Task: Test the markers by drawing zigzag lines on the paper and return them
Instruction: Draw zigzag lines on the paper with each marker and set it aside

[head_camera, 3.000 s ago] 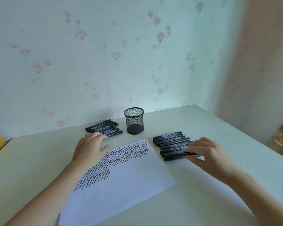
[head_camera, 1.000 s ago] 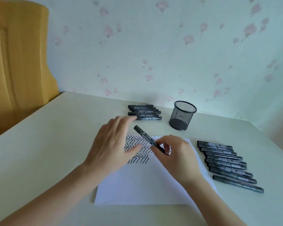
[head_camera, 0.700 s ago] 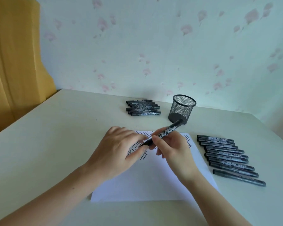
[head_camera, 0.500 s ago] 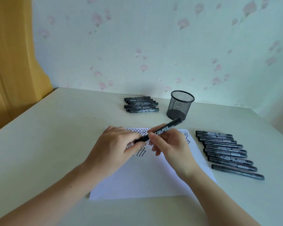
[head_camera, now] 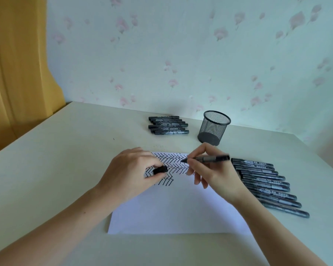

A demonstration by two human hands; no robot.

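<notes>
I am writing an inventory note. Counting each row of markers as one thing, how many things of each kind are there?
Marker rows: 2
Uncapped marker: 1
Cap: 1
Mesh cup: 1
Paper sheet: 1
Total: 6

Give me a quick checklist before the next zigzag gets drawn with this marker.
1. Cap off: ok, left hand holds it.
2. Marker gripped: ok, right hand fingers hold it.
3. Tip aimed at paper: ok.
4. Tip touching paper: cannot tell.
5. Blank space for a new line: ok, below the zigzags.
6. Ink flows: cannot tell.
</notes>
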